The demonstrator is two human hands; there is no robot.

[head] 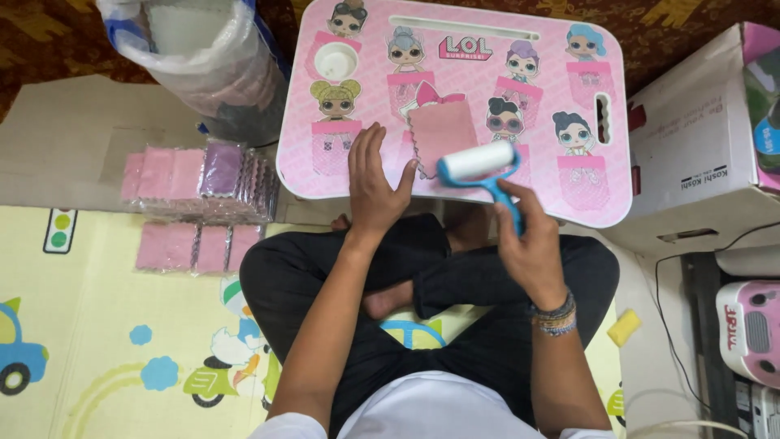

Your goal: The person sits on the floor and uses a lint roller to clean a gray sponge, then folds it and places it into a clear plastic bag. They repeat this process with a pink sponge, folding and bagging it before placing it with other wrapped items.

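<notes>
— What have you got in each hand?

— My right hand [532,248] is wrapped around the blue handle of a lint roller [479,162], its white drum hovering over the lower edge of the pink cloth square [441,132] on the pink lap table [455,106]. My left hand [372,183] lies open and flat just left of the cloth, gripping nothing

— What could go wrong?

— I'd say the sticky drum may lift or drag the cloth – my left palm isn't pinning it, only resting beside it – and it might slide off the near edge

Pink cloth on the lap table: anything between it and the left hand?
No. In the head view the left hand rests right beside the pink cloth, thumb at its edge.
</notes>
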